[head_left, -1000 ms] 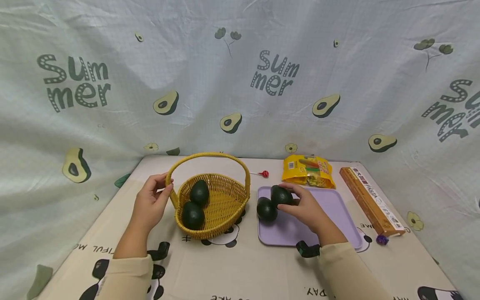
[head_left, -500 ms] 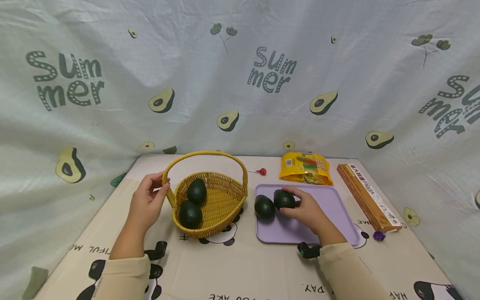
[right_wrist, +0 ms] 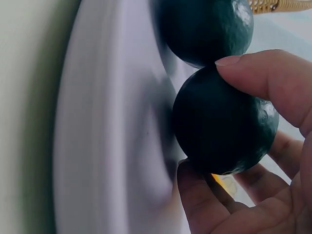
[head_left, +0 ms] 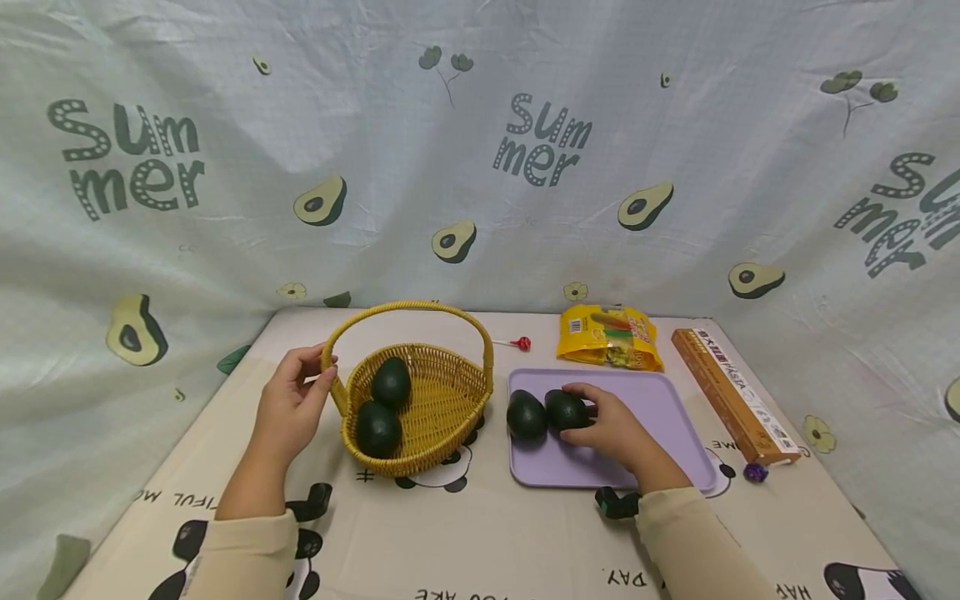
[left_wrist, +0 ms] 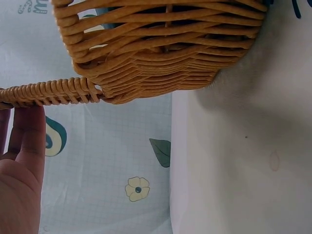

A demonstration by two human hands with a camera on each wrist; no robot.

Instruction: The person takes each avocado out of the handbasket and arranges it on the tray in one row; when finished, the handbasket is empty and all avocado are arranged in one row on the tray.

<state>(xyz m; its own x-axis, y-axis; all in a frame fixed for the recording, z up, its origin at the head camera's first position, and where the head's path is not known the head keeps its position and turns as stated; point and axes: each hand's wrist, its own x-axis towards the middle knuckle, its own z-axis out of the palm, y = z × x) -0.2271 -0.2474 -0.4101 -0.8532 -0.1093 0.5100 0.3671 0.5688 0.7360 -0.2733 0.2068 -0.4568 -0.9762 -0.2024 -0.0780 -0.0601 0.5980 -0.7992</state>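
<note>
My left hand (head_left: 292, 404) pinches the left side of the yellow wicker basket's arched handle (head_left: 408, 306) between thumb and fingers. Two dark green avocados (head_left: 392, 383) lie along the left inside of the basket (head_left: 442, 408). To the right, my right hand (head_left: 611, 429) holds another avocado (right_wrist: 224, 122) over the lilac tray (head_left: 660, 408), thumb on one side and fingers on the other. A fourth avocado (head_left: 527, 416) sits at the tray's left edge, right beside the held one. In the left wrist view the left fingers (left_wrist: 30, 141) meet the handle.
Behind the tray lies an open yellow snack bag (head_left: 607, 336), with a red lollipop (head_left: 522, 342) to its left. A long brown pasta box (head_left: 735, 396) lies to the right, a purple lollipop (head_left: 756, 472) near its front end. A printed curtain (head_left: 390, 150) hangs behind the table.
My right hand has lowered its avocado from above the other one to beside it on the tray. The left hand keeps its hold on the handle; the head view has shifted slightly.
</note>
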